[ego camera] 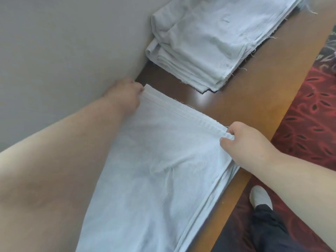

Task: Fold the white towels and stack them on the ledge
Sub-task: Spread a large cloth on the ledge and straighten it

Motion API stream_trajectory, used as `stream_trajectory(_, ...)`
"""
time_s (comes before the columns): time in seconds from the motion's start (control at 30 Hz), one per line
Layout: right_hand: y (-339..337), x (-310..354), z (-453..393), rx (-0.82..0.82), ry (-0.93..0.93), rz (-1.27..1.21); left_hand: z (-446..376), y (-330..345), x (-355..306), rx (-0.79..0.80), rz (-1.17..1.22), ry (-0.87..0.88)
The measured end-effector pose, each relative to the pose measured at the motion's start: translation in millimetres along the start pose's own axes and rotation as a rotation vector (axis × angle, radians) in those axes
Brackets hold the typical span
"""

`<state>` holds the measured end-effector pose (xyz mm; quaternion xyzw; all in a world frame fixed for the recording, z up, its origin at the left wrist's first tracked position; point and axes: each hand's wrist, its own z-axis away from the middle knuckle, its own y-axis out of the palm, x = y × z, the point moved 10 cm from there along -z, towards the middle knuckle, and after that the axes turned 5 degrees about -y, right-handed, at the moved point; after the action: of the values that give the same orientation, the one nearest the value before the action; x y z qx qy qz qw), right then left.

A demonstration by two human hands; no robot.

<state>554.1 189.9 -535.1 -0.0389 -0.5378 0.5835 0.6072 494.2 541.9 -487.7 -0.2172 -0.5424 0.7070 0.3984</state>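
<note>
A white towel [154, 170] lies spread along the brown ledge [254, 99], just in front of the stack of folded towels [200, 46] by the wall [63, 51]. The left hand [125, 97] pinches the towel's far corner on the wall side. The right hand [243, 140] pinches the other far corner, fingers curled tight on the hem. Holding both corners keeps that edge straight, likely so the fold comes out neat. The stack waits close by, so the folded towel can go on top.
</note>
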Motion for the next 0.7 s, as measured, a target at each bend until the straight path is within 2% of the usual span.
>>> stream_trajectory(0.13,-4,3,1,-0.017,0.036,-0.001,-7,-8,-10,0.012,-0.08,0.181)
stream_trajectory(0.27,-11,4,4,-0.05,0.07,0.028,-19,-39,-6,0.053,-0.111,0.154)
stream_trajectory(0.37,-15,2,6,-0.076,0.1,0.011,-25,-60,-25,0.032,-0.192,0.207)
stream_trajectory(0.5,-14,1,5,-0.043,0.128,0.021,-17,-33,-61,0.092,-0.147,0.341)
stream_trajectory(0.7,-16,-3,7,-0.017,0.133,0.048,-28,-13,-55,0.052,-0.132,0.325)
